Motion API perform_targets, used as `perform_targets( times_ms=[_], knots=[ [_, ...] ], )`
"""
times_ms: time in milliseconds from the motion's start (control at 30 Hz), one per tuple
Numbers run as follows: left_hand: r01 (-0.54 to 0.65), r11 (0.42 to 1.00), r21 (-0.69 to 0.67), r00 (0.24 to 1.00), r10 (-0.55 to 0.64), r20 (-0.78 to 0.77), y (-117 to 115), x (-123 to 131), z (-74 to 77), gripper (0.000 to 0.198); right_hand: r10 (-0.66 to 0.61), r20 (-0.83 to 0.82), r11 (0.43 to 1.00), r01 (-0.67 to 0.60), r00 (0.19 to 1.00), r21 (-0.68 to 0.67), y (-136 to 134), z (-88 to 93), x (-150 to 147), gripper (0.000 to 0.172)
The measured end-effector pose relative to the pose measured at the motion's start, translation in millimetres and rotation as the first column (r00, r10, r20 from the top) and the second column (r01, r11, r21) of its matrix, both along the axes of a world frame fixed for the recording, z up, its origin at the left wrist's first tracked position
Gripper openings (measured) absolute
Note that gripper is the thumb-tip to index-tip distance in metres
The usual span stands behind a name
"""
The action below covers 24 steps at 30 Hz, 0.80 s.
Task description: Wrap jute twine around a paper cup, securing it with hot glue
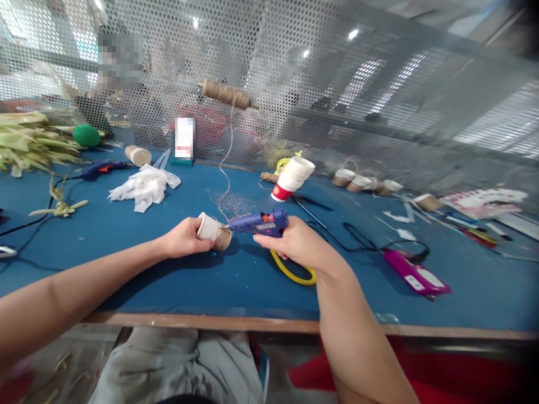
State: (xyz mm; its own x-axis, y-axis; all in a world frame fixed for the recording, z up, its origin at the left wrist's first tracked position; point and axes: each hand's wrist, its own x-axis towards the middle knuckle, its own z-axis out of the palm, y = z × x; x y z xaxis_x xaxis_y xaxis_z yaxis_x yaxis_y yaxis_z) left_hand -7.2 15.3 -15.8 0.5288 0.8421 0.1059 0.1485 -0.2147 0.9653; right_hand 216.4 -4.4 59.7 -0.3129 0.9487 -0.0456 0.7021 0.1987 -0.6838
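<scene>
Grey trousers (164, 367) sit nearest. Left hand (185, 239) holds a cup (209, 227) sideways — likely to meet the glue gun (257, 223) the right hand (298, 244) grips.

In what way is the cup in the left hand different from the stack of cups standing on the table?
The held cup lies sideways in the left hand, while the cup stack stands on the table. Twine wraps part of the held cup; none wraps the cup stack. The cup stack shows red near its base. Both have white surfaces.
</scene>
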Motion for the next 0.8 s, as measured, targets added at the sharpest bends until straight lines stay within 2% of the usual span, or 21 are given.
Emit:
perform_targets(
  times_ms=[433, 800],
  knots=[
    [0.023, 0.998, -0.062, 0.997, -0.019, 0.071, 0.9, 0.1, -0.5, 0.036, 0.016, 0.037, 1.0, -0.015, 0.999, -0.026, -7.1, 5.2, -4.8, 0.023],
    [-0.011, 1.0, 0.013, 1.0, 0.011, -0.01, -1.5, 1.0, 1.5, 0.034, -0.004, 0.023, 1.0, 0.004, 1.0, -0.005, -3.9, 3.2, -2.9, 0.027]
  ],
)
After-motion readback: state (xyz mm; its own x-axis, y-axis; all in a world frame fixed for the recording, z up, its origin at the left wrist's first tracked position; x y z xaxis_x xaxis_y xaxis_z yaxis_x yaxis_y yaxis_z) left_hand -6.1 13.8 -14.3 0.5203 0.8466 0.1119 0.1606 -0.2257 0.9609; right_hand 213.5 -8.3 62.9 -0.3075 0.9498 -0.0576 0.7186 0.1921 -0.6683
